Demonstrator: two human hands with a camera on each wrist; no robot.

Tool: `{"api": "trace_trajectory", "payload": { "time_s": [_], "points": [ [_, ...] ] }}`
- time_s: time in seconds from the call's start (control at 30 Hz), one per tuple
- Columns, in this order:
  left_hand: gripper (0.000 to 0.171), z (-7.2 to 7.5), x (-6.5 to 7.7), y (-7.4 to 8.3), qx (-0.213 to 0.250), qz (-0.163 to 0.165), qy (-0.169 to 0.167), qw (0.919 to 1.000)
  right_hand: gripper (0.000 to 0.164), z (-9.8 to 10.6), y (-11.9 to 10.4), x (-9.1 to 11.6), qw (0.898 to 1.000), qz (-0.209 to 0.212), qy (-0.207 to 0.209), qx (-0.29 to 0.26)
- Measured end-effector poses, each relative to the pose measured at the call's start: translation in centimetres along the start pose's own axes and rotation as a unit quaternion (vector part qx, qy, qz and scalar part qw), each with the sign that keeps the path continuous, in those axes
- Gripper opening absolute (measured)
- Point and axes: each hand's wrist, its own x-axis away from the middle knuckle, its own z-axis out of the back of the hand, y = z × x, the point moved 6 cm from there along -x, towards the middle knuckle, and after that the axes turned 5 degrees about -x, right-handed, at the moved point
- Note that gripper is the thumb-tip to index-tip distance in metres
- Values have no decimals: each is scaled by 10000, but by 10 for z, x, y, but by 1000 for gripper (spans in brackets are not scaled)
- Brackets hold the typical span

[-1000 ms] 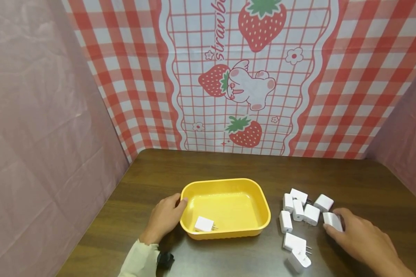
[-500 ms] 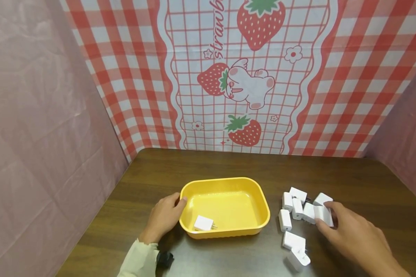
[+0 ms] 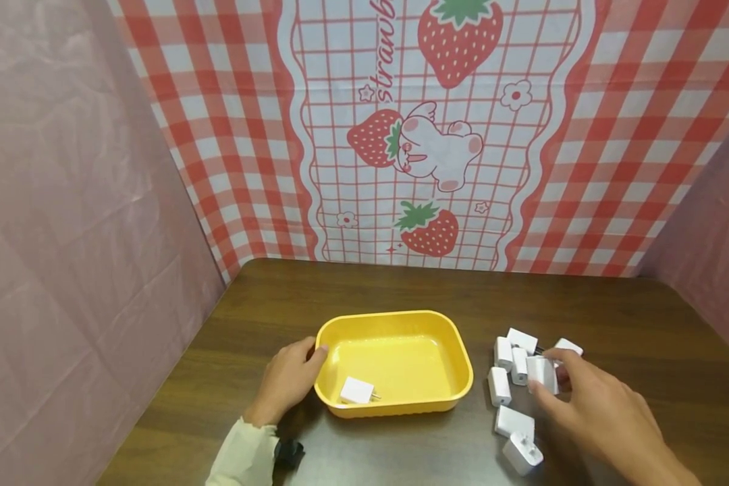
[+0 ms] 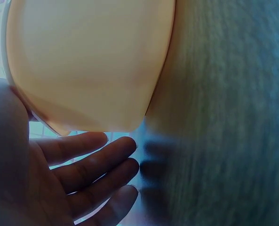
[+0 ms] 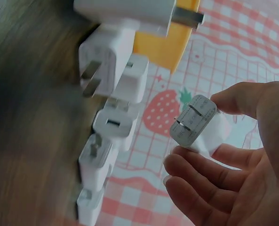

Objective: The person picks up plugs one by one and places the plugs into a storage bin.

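My left hand [image 3: 287,379] grips the left end of a yellow plastic basin [image 3: 401,409], thumb over the rim and fingers outside against the wall. In the left wrist view those fingers [image 4: 99,157] are loosely bent below the basin. One white charger plug [image 3: 356,391] lies inside, near the front left. At the right, my right hand [image 3: 601,408] pinches another white charger plug [image 5: 194,121] between thumb and fingers, raised beside the pile. Its two metal prongs face the right wrist camera. Several white charger plugs [image 3: 499,387] lie just left of this hand; one behind it is partly covered.
Two charger plugs [image 3: 515,423] lie closer to the front edge, touching in the head view. The wooden table [image 3: 267,297] meets a red checked strawberry cloth [image 3: 425,155] at the back. Pink cloth [image 3: 85,236] hangs along the left side.
My right hand has moved left with the charger plug, from the pile's right side to over its middle. The left hand and basin have stayed in place.
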Motion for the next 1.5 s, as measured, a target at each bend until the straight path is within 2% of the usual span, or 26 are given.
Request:
{"api": "trace_trajectory", "payload": {
  "time_s": [0.23,0.47,0.77,1.13,1.37,1.5],
  "points": [
    [23,1,1,-1,19,-19,6,10000,56,-7,-25,-2,9998,153,-87,-96],
    [23,-2,2,-4,48,-2,-9,10000,47,-10,-47,-3,9985,516,105,-149],
    [23,-3,2,-5,74,-8,-46,10000,41,-15,-71,-14,9969,778,109,-70],
    [23,-2,1,-4,79,50,-89,9999,35,-23,-102,-28,9892,1464,105,27],
    [23,0,1,-3,93,20,-80,9999,36,-29,-120,-37,9896,1376,-406,-99],
    [23,2,0,-2,82,5,-74,9999,36,-35,-133,-42,9873,1484,-562,-22]
  ]
}}
